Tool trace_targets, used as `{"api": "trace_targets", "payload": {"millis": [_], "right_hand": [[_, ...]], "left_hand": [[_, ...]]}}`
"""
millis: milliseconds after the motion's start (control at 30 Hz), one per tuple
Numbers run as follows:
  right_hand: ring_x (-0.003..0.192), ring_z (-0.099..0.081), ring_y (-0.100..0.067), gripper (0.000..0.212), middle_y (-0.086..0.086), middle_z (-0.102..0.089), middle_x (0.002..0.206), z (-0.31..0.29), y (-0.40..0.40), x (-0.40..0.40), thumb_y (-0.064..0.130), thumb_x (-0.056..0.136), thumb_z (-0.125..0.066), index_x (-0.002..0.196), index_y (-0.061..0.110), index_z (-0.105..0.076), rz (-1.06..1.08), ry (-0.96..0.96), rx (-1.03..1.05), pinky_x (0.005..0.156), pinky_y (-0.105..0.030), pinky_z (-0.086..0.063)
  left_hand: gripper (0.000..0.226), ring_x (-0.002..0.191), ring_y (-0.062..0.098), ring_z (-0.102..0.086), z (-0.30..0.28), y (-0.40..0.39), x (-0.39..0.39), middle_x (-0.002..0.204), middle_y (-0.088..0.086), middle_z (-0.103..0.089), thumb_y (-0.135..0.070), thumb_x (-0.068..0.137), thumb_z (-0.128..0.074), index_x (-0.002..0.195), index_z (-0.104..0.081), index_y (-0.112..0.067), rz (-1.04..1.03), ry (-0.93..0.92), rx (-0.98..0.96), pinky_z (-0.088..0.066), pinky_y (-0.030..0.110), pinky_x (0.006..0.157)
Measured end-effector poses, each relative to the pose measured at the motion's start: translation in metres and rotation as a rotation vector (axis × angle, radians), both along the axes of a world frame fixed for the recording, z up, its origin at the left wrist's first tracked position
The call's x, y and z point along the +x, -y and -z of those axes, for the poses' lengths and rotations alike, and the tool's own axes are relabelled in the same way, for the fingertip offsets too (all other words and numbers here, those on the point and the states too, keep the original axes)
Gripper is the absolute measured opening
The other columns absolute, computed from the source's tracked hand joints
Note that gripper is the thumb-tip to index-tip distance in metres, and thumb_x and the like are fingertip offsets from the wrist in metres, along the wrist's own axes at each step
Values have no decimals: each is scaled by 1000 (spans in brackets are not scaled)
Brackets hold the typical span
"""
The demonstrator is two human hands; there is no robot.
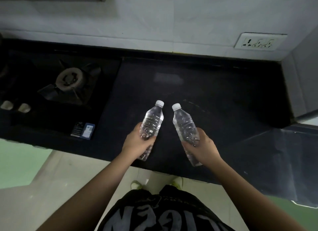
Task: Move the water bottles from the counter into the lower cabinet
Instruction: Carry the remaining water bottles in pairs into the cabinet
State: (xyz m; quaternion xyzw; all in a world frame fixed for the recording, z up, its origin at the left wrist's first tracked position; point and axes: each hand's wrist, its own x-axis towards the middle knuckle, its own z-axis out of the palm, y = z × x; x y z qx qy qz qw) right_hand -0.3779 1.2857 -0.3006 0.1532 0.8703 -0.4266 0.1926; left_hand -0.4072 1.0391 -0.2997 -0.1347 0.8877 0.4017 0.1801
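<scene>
Two clear plastic water bottles with white caps hang above the front part of the black counter (197,86). My left hand (137,144) grips the lower half of the left bottle (153,119), whose cap leans away from me. My right hand (203,148) grips the lower half of the right bottle (183,122), tilted slightly to the left. The caps point toward the wall and stand close together. The lower cabinet is hidden under the counter edge.
A black gas stove (68,81) with one burner and two pale knobs fills the counter's left side. A white wall socket (259,41) sits at the back right. A dark cloth (284,158) hangs over the counter's right front. Pale floor tiles (51,179) lie below.
</scene>
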Motion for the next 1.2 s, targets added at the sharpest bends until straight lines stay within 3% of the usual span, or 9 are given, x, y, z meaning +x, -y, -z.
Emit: {"api": "trace_targets", "payload": {"millis": [300,467,633,767,867,967,1100,1200], "right_hand": [[92,-67,-3,60,11,-68,106,-28,54,18,45,77,-75,129,37,-48,-116,-56,-285,77,-26,-53],[93,-67,-1,56,13,-69,106,-48,115,32,44,79,-74,128,37,-49,-277,-38,-378,76,-22,-48],[92,-66,1,45,14,-69,105,-61,189,64,40,83,-71,123,41,-52,-470,-24,-411,79,-28,-51],[91,-68,-2,42,15,-70,104,-68,257,106,40,83,-71,122,39,-54,-609,6,-407,78,-31,-55],[91,-67,0,42,13,-69,105,-75,308,144,34,85,-72,123,36,-54,-715,1,-409,75,-26,-52],[88,-67,1,39,14,-70,103,-80,356,182,30,85,-72,121,34,-57,-804,3,-443,74,-25,-51],[89,-68,-2,35,16,-71,102,-85,417,226,26,86,-72,115,39,-59,-910,29,-511,76,-25,-52],[93,-68,-8,35,12,-72,102,-88,458,251,21,86,-71,111,42,-60,-995,56,-539,83,-34,-56]], "left_hand": [[49,92,-2,-68,-51,63,86,103,-21,-70,-26,82,-77,122,-54,-42,-238,-74,342,-53,28,84],[48,85,-3,-66,-75,105,140,102,-17,-70,-24,83,-76,124,-55,-38,-367,-183,419,-49,12,72],[57,91,11,-68,-82,161,210,107,-4,-70,-49,68,-76,121,-57,-44,-549,-282,504,-57,30,79],[53,98,23,-70,-78,211,280,113,8,-68,-44,71,-77,121,-60,-38,-697,-341,597,-57,43,85],[53,99,26,-71,-76,247,336,115,15,-67,-41,71,-73,121,-61,-33,-820,-398,669,-57,38,79],[49,102,30,-69,-77,279,390,114,13,-70,-36,73,-73,120,-61,-33,-908,-435,678,-55,43,86],[48,102,30,-70,-82,314,454,113,13,-71,-22,80,-68,127,-57,-22,-1053,-494,702,-57,37,78],[48,108,32,-67,-86,333,495,118,12,-69,-25,84,-67,130,-55,-23,-1129,-550,696,-53,54,92]]}}
